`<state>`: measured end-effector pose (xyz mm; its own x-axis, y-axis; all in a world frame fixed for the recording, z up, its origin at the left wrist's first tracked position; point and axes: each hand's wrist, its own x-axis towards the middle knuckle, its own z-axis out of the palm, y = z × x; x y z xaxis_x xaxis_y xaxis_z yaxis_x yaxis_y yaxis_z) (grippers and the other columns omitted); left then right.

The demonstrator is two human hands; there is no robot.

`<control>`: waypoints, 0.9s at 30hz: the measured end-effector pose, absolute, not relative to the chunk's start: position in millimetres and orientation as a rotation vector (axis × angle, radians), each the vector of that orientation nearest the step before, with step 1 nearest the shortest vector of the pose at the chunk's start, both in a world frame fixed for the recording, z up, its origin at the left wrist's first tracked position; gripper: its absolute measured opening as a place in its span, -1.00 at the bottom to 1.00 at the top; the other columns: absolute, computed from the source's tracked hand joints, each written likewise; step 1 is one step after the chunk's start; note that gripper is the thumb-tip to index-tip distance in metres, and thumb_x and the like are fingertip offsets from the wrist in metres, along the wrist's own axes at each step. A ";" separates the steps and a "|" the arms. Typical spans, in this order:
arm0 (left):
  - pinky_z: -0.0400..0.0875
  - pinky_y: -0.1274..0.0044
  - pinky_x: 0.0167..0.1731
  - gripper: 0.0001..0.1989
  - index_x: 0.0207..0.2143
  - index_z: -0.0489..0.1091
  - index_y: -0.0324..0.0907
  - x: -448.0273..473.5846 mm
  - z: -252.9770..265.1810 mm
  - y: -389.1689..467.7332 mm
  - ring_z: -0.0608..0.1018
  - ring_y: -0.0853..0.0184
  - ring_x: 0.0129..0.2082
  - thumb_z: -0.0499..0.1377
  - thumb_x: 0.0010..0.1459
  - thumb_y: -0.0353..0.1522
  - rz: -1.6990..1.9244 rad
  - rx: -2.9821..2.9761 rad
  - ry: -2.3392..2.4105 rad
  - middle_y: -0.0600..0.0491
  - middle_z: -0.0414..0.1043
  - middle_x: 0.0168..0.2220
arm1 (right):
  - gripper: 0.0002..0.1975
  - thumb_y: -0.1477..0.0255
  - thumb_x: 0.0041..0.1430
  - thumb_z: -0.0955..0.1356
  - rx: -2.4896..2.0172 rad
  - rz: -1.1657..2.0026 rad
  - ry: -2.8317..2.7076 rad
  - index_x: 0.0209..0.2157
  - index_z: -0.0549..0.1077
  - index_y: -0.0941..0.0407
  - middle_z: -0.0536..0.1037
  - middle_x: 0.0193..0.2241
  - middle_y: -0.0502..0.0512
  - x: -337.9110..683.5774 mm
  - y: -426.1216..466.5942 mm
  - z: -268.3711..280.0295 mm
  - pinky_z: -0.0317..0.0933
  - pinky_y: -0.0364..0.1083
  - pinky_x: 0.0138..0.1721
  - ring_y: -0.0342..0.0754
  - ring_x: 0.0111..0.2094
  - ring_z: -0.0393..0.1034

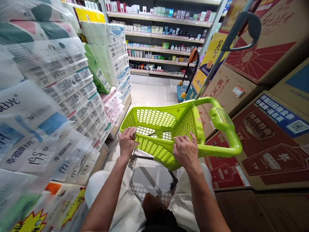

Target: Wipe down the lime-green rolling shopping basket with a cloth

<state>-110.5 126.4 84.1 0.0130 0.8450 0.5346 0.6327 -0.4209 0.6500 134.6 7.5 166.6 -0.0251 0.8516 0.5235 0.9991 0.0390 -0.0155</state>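
Observation:
A lime-green plastic shopping cart (159, 150) stands crosswise in front of me, its latticed basket holding no goods that I can see. My left hand (128, 141) is closed over the rim at the basket's left end. Farther right, my right hand (186, 149) grips the near rim, fingers bent over the edge and the palm hidden. The cart's thick push handle (234, 143) sticks out to the right, with neither hand on it. Below the basket, part of a dark leg (173, 179) shows between my knees.
Plastic-wrapped paper packs (68, 87) are stacked along the left. Red and brown cartons (272, 134) pile up on the right, with a grey-handled pole (253, 29) leaning before them. A blue-and-yellow wheeled item (182, 92) stands on the tiled floor (152, 89) ahead. Stocked shelves (160, 34) close the far end.

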 end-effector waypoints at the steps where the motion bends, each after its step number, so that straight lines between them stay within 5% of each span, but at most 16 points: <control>1: 0.42 0.19 0.09 -0.59 -0.01 0.61 -0.06 -115.4 84.1 129.0 0.53 0.08 0.02 0.10 0.20 -0.50 1.367 2.039 1.562 -0.09 0.59 0.03 | -0.83 0.52 0.24 0.32 -1.872 -0.508 -1.933 -0.21 0.55 0.08 0.68 -0.21 0.11 134.5 8.8 166.4 -0.14 0.13 0.34 0.06 -0.16 0.45; 17: 0.34 0.13 0.25 -0.51 -0.05 0.62 -0.08 -171.0 81.0 159.0 0.54 0.08 0.12 0.08 0.02 -0.53 1.290 2.052 1.564 -0.07 0.60 0.04 | -0.85 0.52 0.26 0.32 -1.855 -0.459 -1.951 -0.27 0.55 0.07 0.65 -0.31 0.09 123.8 24.0 172.0 -0.10 0.12 0.34 0.03 -0.23 0.45; 27: 0.39 0.17 0.26 -0.43 -0.03 0.61 -0.09 -100.9 93.8 118.1 0.54 0.15 0.14 0.02 0.01 -0.62 1.376 1.935 1.391 -0.05 0.59 0.06 | -0.84 0.53 0.25 0.32 -1.907 -0.474 -1.950 -0.26 0.55 0.09 0.66 -0.29 0.11 137.0 19.1 180.8 -0.13 0.12 0.33 0.05 -0.21 0.44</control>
<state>-100.9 118.1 93.8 0.0266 0.8741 0.4849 0.4943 -0.4331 0.7537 137.0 19.1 180.8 -0.0150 0.8746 0.4845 0.9995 0.0272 -0.0181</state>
